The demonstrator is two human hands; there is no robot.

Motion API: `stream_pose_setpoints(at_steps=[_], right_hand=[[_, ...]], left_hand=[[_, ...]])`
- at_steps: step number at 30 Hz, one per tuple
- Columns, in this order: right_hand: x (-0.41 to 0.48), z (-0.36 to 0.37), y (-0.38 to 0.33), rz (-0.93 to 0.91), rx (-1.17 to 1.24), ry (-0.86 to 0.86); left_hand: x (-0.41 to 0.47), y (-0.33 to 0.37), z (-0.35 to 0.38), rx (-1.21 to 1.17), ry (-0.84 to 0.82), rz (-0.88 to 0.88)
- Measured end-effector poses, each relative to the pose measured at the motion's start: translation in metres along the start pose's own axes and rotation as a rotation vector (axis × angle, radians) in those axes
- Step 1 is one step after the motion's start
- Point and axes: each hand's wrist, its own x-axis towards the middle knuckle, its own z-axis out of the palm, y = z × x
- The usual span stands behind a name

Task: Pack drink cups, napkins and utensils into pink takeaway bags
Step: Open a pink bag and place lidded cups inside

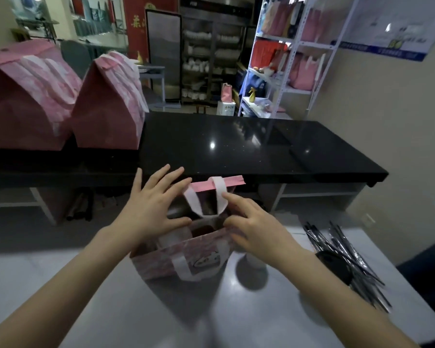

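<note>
As our left hand [156,209] and right hand [258,229], grips open, spread the pink bag [161,259] on the counter [60,285], we judge the utensils [349,257] go in next.

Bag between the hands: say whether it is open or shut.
Open. The bag stands upright, its top gaping between the left hand and right hand; dark contents show inside.

— What is carried by the pale table [111,310]?
— An open pink bag [161,262] is stood directly beneath the fingers [156,179]; black wrapped sticks [349,259] are heaped to their right.
— And the black counter [236,146]?
— Two folded pink bags [106,109] are set beyond the fingers, far to their left.
</note>
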Motion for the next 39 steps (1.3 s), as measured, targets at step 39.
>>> stream_pose_setpoints(at_steps=[39], right_hand=[[-0.123, -0.07, 0.11, 0.511, -0.006, -0.113]], left_hand=[[-0.029, 0.105, 0.026, 0.271, -0.03, -0.122]])
